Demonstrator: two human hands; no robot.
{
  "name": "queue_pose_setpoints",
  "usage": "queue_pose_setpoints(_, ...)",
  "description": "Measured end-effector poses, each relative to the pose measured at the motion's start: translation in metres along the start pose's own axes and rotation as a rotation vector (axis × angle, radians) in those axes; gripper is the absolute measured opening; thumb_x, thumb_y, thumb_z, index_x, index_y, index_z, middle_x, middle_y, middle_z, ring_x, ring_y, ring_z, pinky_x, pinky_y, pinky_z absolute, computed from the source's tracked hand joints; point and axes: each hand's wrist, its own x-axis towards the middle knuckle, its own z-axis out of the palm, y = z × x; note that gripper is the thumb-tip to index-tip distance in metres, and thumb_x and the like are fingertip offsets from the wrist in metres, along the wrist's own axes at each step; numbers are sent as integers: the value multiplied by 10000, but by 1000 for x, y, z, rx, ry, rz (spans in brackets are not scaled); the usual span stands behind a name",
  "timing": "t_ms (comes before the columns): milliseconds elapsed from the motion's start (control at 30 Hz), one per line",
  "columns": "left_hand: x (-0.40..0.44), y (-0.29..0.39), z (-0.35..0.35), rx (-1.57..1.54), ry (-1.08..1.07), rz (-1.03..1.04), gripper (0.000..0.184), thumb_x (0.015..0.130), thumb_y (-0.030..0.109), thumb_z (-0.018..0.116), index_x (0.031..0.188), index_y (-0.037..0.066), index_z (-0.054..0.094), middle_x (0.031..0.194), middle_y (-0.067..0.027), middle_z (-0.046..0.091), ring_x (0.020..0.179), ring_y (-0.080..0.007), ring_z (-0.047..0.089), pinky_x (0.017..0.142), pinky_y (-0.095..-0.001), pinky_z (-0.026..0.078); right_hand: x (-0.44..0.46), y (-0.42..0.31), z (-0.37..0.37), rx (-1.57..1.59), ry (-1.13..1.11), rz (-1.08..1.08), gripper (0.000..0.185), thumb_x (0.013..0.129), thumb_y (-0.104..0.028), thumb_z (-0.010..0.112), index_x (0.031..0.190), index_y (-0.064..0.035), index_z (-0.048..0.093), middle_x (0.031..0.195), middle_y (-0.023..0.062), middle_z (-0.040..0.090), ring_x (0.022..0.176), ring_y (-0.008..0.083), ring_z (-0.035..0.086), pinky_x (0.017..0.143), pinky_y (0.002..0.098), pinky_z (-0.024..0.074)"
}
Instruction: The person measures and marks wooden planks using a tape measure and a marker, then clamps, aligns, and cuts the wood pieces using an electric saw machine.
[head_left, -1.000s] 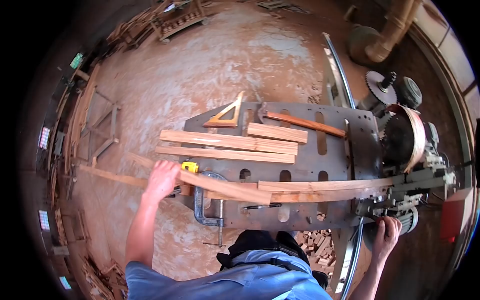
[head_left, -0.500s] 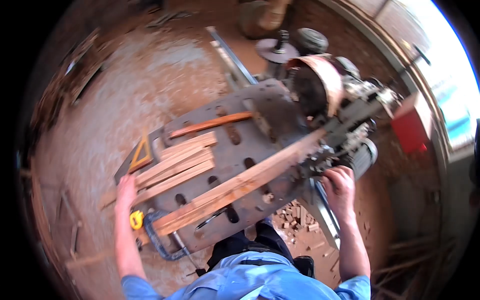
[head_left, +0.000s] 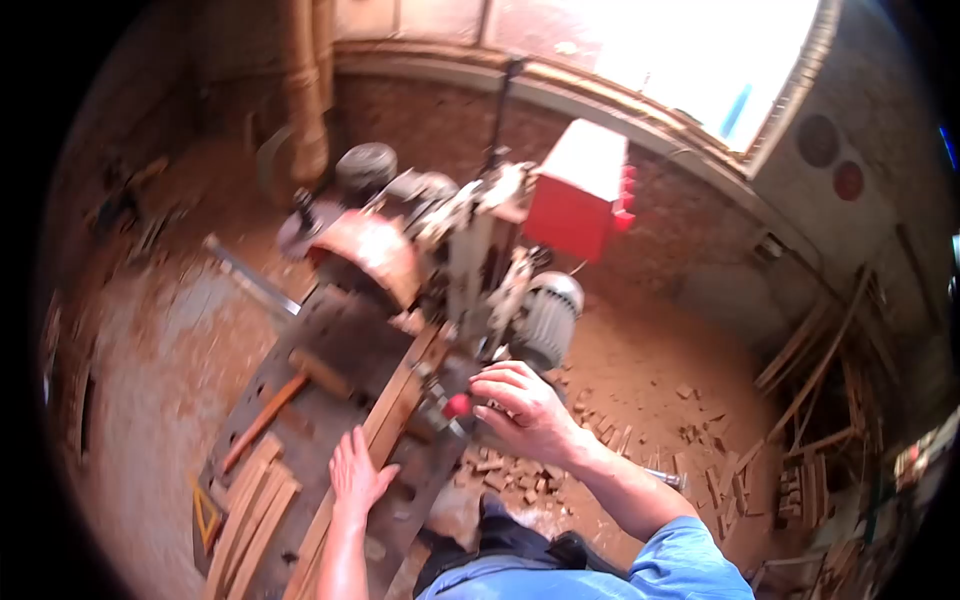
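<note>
My left hand (head_left: 360, 472) lies on a long wooden bar (head_left: 396, 402), thumb and fingers spread. The bar runs along the dark metal machine table (head_left: 345, 330) towards the saw machine's guard. My right hand (head_left: 528, 412) is raised beside a red knob (head_left: 457, 405) on the machine, thumb and fingers apart. Whether its fingertips touch the knob I cannot tell. Behind that hand sits a grey ribbed motor (head_left: 548, 318). Several shorter wooden strips (head_left: 255, 515) lie on the table left of my left hand.
An orange-red stick (head_left: 262, 425) and a yellow set square (head_left: 206, 520) lie on the table's left side. A red box (head_left: 572, 205) stands behind the motor. Wood offcuts (head_left: 525, 475) litter the floor, and timber (head_left: 820, 390) leans at the right. A window (head_left: 650, 60) is behind.
The view has swung right towards the machine. My left hand has moved from the shorter strips to the long bar. My right hand has opened from a closed pose near the machine.
</note>
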Motion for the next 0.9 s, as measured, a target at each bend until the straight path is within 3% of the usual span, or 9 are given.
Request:
queue_pose_setpoints(100,10,-1,29,134,57,-94,1053,722,428,871,1519,-2,332,1220,-210,543,1153,-380,531,996,-489,437,6,43,-76,-150,291,49,204,855,-40,762,1049,-2,712,1032,123,718,965,289,680,863,377,553)
queue_pose_setpoints(233,15,1,29,159,28,-134,1029,738,416,854,1495,-45,331,1210,-215,542,1154,-383,525,1021,-482,422,30,115,-171,-199,604,367,229,928,-146,695,1101,4,705,1045,185,714,993,325,680,884,406,546)
queue_pose_setpoints(300,17,0,34,174,35,-151,1033,735,426,851,1484,-60,332,1213,-215,543,1161,-378,522,1028,-481,418,40,172,-193,-355,657,338,259,946,-196,676,1120,-6,707,1063,191,714,1012,335,677,898,413,540)
queue_pose_setpoints(467,20,6,35,169,29,-243,1045,747,425,833,1491,-76,298,1263,-243,521,1222,-393,492,1058,-508,395,72,229,-206,-351,519,375,344,1007,-322,566,1180,-44,670,1112,219,687,1079,403,637,948,460,504)
queue_pose_setpoints(567,21,12,29,191,15,-244,1031,744,432,838,1473,-77,316,1250,-237,526,1209,-389,500,1054,-500,400,81,259,-200,-327,449,473,334,1006,-337,567,1152,-58,681,1100,214,688,1081,384,643,939,453,506)
queue_pose_setpoints(700,20,10,36,247,63,-219,1012,731,435,846,1446,-72,342,1226,-233,535,1185,-386,513,1042,-490,408,87,266,-200,-193,455,553,300,986,-336,613,1065,-63,710,1028,193,702,990,359,679,877,437,532)
queue_pose_setpoints(833,21,7,39,265,71,-214,1005,721,436,847,1430,-75,351,1213,-228,532,1172,-381,512,1033,-490,408,88,283,-195,-341,493,361,319,988,-328,607,960,-31,721,951,184,711,923,342,690,828,430,537)
queue_pose_setpoints(900,21,4,43,306,74,-197,1002,720,437,845,1424,-77,351,1206,-226,529,1164,-381,511,1029,-490,408,92,278,-197,-180,483,509,349,1001,-344,586,956,-24,715,935,188,711,911,348,692,813,427,534)
